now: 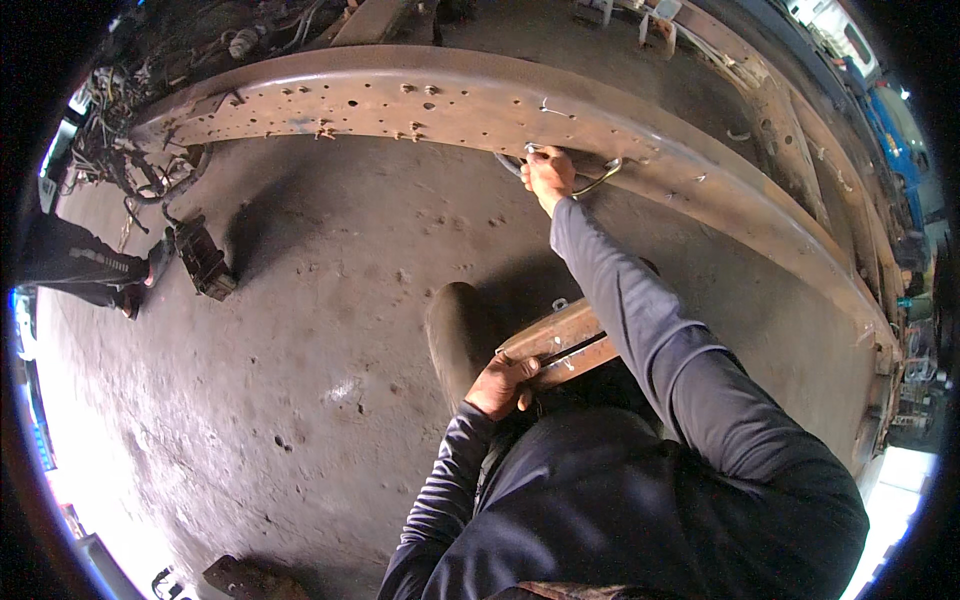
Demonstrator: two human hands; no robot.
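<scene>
Left hand clamps a rusty-brown slotted steel channel, unattached to the long brown perforated steel rail, where the curled right hand's hold can't be told.

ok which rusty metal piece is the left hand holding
The short piece with a dark gap; the left hand grips its end. The long beam is by the right hand.

A stained, pitted grey floor spreads wide, washed white at left by glare, probably daylight.
</scene>
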